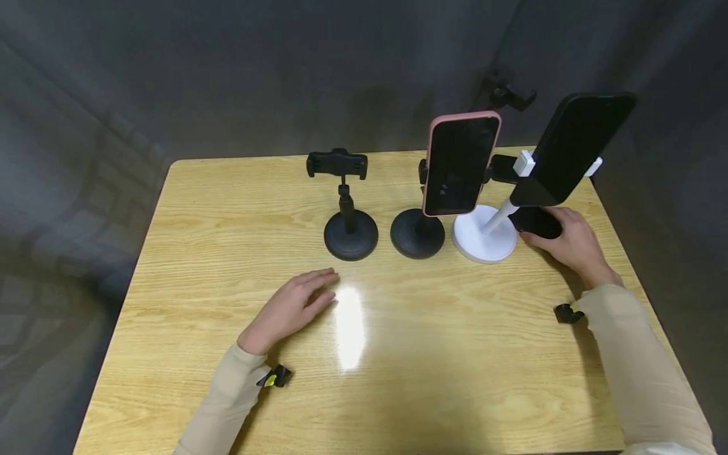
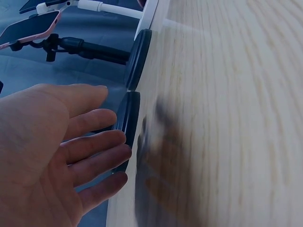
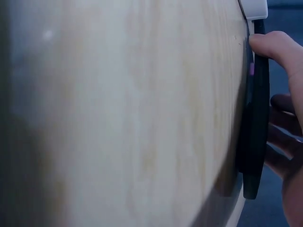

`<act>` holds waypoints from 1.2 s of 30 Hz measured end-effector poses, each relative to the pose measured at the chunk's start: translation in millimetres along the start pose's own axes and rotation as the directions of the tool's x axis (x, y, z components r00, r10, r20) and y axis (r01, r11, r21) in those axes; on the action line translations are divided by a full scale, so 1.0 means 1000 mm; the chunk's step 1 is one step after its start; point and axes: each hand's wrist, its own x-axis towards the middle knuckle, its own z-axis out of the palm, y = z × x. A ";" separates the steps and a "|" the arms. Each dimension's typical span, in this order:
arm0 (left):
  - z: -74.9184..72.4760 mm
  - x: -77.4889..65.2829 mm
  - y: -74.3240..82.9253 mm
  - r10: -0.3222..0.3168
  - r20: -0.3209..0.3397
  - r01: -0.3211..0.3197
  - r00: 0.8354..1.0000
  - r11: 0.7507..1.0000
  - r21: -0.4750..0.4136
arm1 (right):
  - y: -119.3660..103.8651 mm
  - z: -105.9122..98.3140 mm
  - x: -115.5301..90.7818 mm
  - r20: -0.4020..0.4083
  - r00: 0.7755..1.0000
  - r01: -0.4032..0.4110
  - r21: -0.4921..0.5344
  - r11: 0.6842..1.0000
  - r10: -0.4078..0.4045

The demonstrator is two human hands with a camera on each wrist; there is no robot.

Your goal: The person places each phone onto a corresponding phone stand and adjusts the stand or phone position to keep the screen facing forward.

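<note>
My right hand (image 1: 571, 243) grips a black, flat, rounded object (image 1: 536, 222) at the table's right side. In the right wrist view the thumb presses the near edge of this black object (image 3: 258, 113), with the other fingers behind it; its kind is unclear. Beside it stands a white phone stand (image 1: 485, 234) holding a black phone (image 1: 577, 145), which hides part of the object. My left hand (image 1: 292, 309) hovers above the table with relaxed fingers, holding nothing. Nearest to it is a black phone stand (image 1: 351, 235) with an unoccupied clamp.
A second black stand (image 1: 418, 235) bears a pink-framed phone (image 1: 462, 164). Behind them lies a dark flat thing (image 1: 504, 169), partly hidden. A black clamp (image 1: 508, 93) shows against the dark curtain (image 1: 256, 76). The wooden table (image 1: 432, 354) ends close by my right arm.
</note>
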 end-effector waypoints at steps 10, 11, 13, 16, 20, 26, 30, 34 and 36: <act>0.002 0.000 0.000 -0.003 -0.001 0.003 1.000 1.000 -0.011 | -0.004 -0.010 -0.016 -0.020 1.000 -0.001 -0.019 1.000 0.001; 0.002 0.000 0.000 -0.001 -0.002 0.001 1.000 1.000 -0.012 | -0.005 -0.011 -0.018 -0.024 1.000 0.005 -0.017 1.000 -0.006; 0.002 -0.001 0.000 0.000 0.001 0.000 1.000 1.000 -0.013 | -0.007 -0.013 -0.022 -0.023 1.000 0.019 -0.013 1.000 -0.019; 0.003 -0.001 0.001 0.002 0.004 -0.002 1.000 1.000 -0.014 | -0.012 -0.015 -0.028 -0.006 1.000 0.029 0.001 1.000 -0.029; 0.003 0.000 0.000 0.008 0.006 -0.008 1.000 1.000 -0.011 | -0.022 -0.017 -0.037 0.017 0.998 0.057 0.018 0.998 -0.057; 0.005 0.001 0.000 0.017 0.003 -0.017 1.000 1.000 -0.008 | -0.039 -0.018 -0.050 0.053 0.989 0.131 0.087 0.988 -0.136; 0.008 0.003 0.001 0.036 0.006 -0.036 0.999 0.999 -0.018 | -0.050 -0.014 -0.056 0.064 0.980 0.183 0.106 0.977 -0.191; 0.011 0.004 0.003 0.056 0.010 -0.056 0.998 0.998 -0.028 | -0.058 -0.010 -0.063 0.054 0.965 0.250 0.121 0.961 -0.258; 0.012 0.004 0.004 0.063 0.006 -0.063 0.998 0.998 -0.028 | -0.062 -0.008 -0.067 0.052 0.957 0.277 0.137 0.951 -0.286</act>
